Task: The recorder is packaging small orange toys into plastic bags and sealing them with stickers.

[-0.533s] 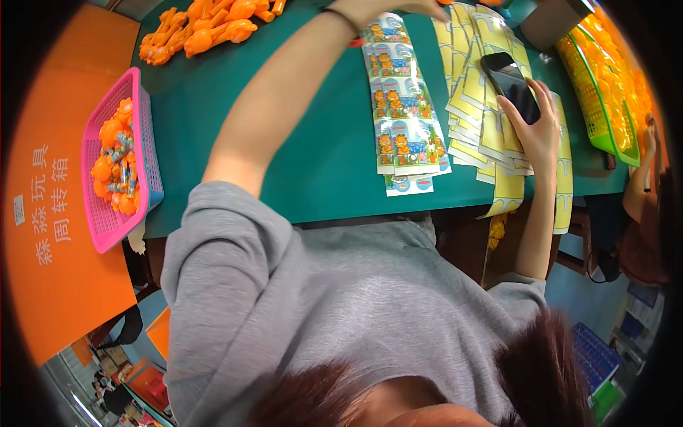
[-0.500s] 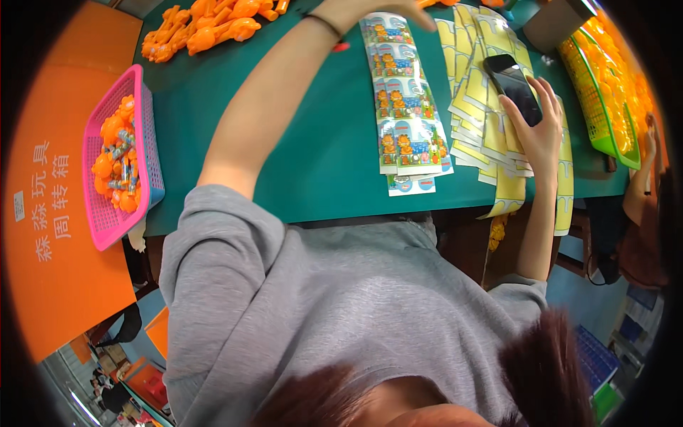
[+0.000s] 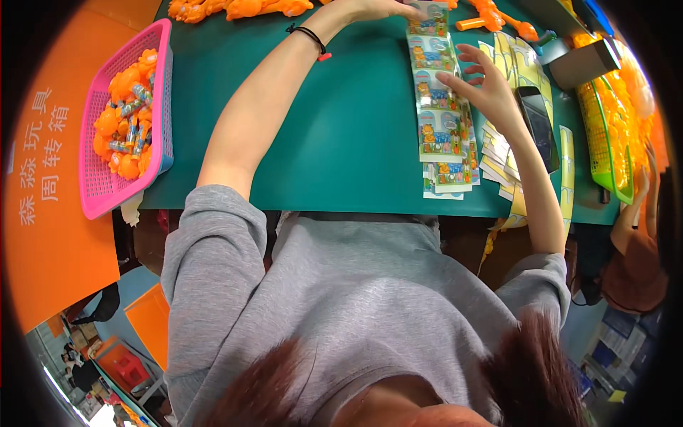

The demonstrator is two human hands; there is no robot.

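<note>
A row of overlapping printed cartoon cards (image 3: 442, 121) runs down the green table (image 3: 341, 142). My left hand (image 3: 371, 8) reaches to the far end of the row, its fingers lying on the top card (image 3: 430, 10). A black hair band (image 3: 311, 35) circles that wrist. My right hand (image 3: 489, 91) rests with fingers spread on the right edge of the row, holding nothing. A black phone (image 3: 538, 125) lies just right of that hand on a stack of yellow sheets (image 3: 514, 64).
A pink basket (image 3: 107, 192) of orange toys stands at the left table edge. More orange toys (image 3: 242, 7) lie along the far edge. A green basket (image 3: 605, 135) of orange parts sits at the right, with another person's hand (image 3: 644, 196) beside it.
My right hand has left the phone and moved left onto the row of cards. My left hand stays at the far end of the row.
</note>
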